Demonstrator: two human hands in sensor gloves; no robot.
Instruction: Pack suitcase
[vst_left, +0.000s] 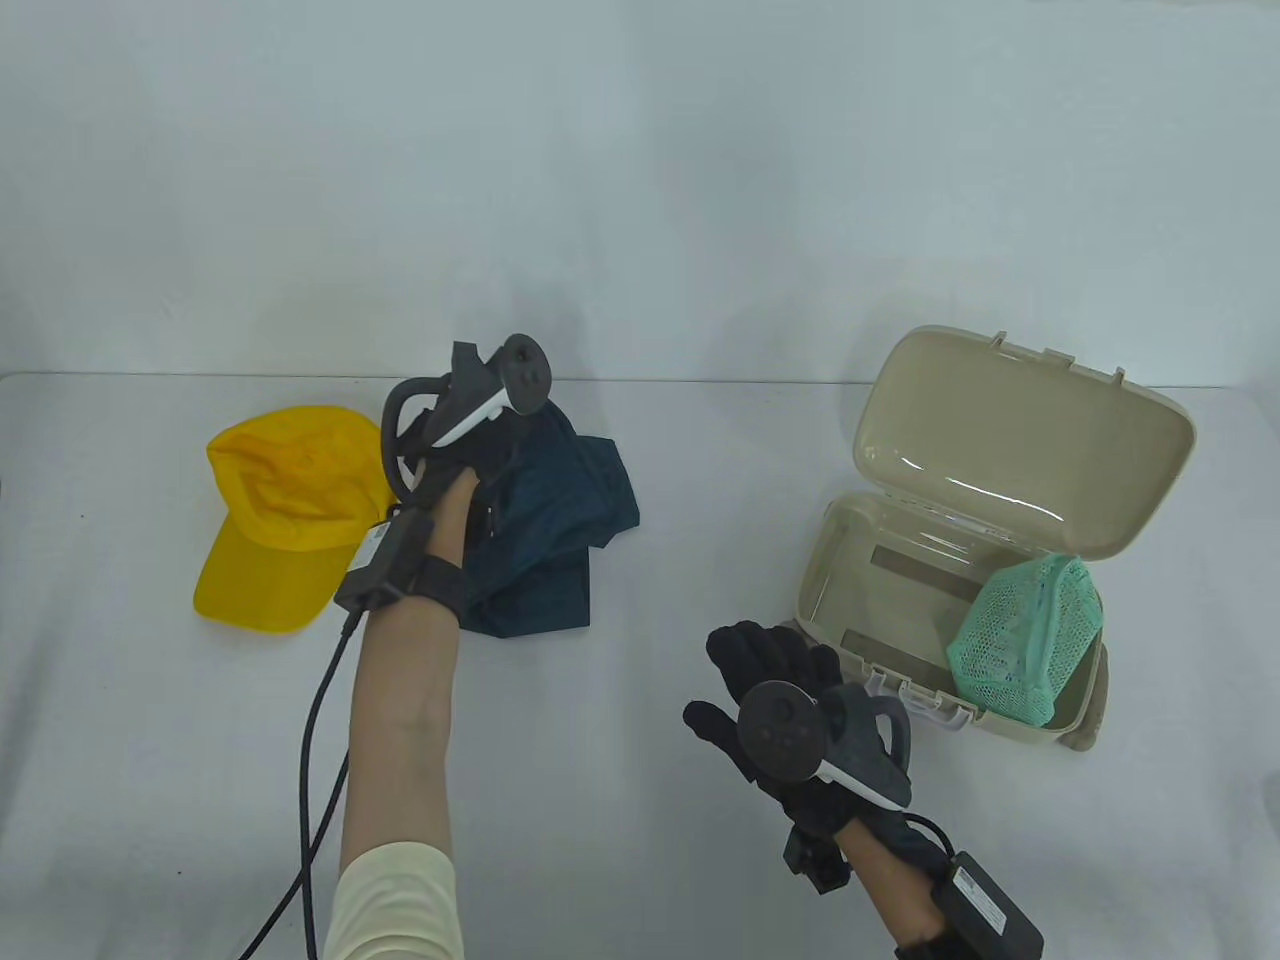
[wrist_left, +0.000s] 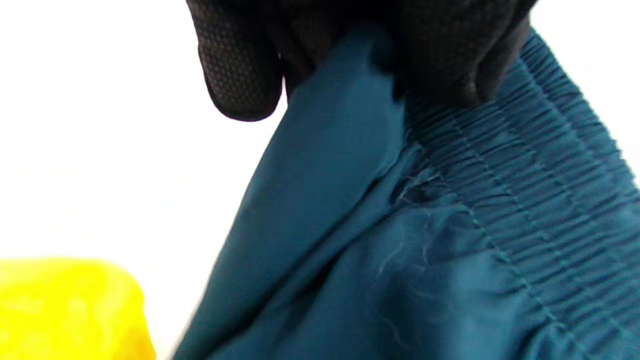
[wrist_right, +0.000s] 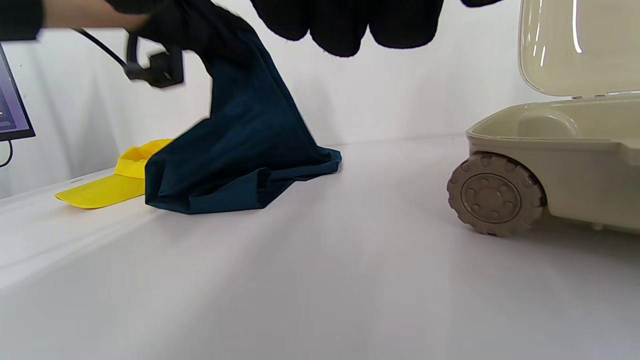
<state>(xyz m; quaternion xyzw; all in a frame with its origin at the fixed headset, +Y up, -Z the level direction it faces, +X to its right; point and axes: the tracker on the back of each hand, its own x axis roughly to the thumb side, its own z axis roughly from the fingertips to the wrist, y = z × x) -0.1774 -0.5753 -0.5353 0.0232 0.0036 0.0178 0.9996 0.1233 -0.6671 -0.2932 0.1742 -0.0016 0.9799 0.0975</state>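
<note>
The black-gloved fingers (wrist_left: 240, 75) of the left hand (vst_left: 470, 440) are bunched together, pinching the ribbed elastic waistband of a dark teal pair of fabric shorts (vst_left: 545, 520); the wrist camera shows the cloth gathered right under the fingertips. The hand holds that end up off the white table (vst_left: 640, 800), so the shorts hang from it in a slanted drape while their lower edge rests crumpled on the surface. Just beside them, toward the person's left, lies a bright yellow cloth cap (vst_left: 280, 520) with its brim pointing to the near side; the shorts' fold partly covers it in the right wrist view. The right hand (vst_left: 790, 710) hovers over the table with its fingers (vst_left: 745, 650) loosely spread and holding nothing, near the front edge of a small beige plastic suitcase (vst_left: 880, 580). The case stands open on the person's right, well apart from the shorts, its lid (vst_left: 1020, 440) tipped back. A mint green mesh pouch (vst_left: 1030, 640) sits inside, at the end farther from the shorts. A ridged beige wheel (wrist_right: 495, 194) shows at its lower corner.
</note>
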